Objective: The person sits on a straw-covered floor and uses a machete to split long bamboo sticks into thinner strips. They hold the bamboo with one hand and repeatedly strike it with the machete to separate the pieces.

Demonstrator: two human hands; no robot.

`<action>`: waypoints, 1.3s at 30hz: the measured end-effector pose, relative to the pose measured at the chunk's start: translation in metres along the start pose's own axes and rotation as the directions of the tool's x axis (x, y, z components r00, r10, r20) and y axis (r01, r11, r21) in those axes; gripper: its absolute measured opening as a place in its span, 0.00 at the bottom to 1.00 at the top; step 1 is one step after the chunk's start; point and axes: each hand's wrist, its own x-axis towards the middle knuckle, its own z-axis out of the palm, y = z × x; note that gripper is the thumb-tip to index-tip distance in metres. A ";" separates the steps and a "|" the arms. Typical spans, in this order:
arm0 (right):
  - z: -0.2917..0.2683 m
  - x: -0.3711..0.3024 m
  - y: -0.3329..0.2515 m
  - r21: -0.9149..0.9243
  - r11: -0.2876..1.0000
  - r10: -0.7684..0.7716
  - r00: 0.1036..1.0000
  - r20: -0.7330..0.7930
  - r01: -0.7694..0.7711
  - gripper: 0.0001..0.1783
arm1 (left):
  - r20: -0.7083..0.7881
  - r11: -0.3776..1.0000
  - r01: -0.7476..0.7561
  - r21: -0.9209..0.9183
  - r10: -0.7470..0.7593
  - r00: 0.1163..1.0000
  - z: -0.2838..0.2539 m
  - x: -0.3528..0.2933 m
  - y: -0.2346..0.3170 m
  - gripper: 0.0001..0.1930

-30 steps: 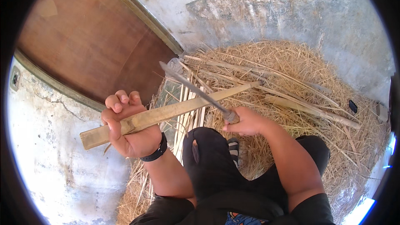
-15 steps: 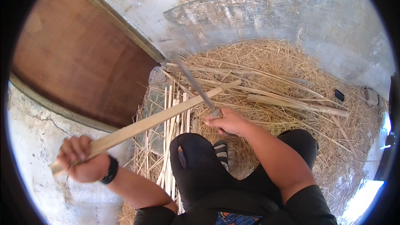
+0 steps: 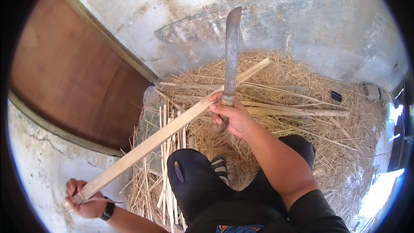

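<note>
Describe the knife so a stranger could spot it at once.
Find the stained wall above the straw. In front, the right hand grips the knife, tip toward the picture's top. Its broad, grey metal blade sets it apart from the long pale strip crossing behind.

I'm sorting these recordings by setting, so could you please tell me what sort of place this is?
Probably a rough workspace, perhaps in an outbuilding: stained, weathered wall, straw-like litter heaped below it, and a large knife in the right hand.
</note>
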 end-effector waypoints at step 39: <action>-0.006 -0.023 -0.063 -0.984 -0.095 -0.270 0.948 0.170 0.150 0.19 | -0.213 -0.036 0.459 0.888 -0.916 0.340 -0.059 -0.204 -0.071 0.22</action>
